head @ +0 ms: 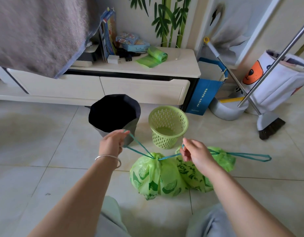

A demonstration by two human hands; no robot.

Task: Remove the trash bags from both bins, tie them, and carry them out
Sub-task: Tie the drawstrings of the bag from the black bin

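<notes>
Two full green trash bags lie on the tiled floor in front of me. The near bag (pixel 156 178) has its neck gathered by a teal drawstring (pixel 141 148). My left hand (pixel 113 142) grips one loop of that drawstring and pulls it to the left. My right hand (pixel 195 154) pinches the other loop and pulls it to the right. The second bag (pixel 223 159) lies behind my right hand, its neck cinched, its teal loop (pixel 250 156) trailing right on the floor. Behind the bags stand a dark bin (pixel 113 113) and a green mesh basket (pixel 168 125), both without liners.
A low white TV cabinet (pixel 113 82) runs along the wall, with a roll of green bags (pixel 154 55) on top. A blue paper bag (pixel 204 94), a dustpan (pixel 228 110), a broom (pixel 269 127) and a white fabric bag (pixel 276 82) crowd the right side. A grey blanket (pixel 36 31) hangs at the upper left.
</notes>
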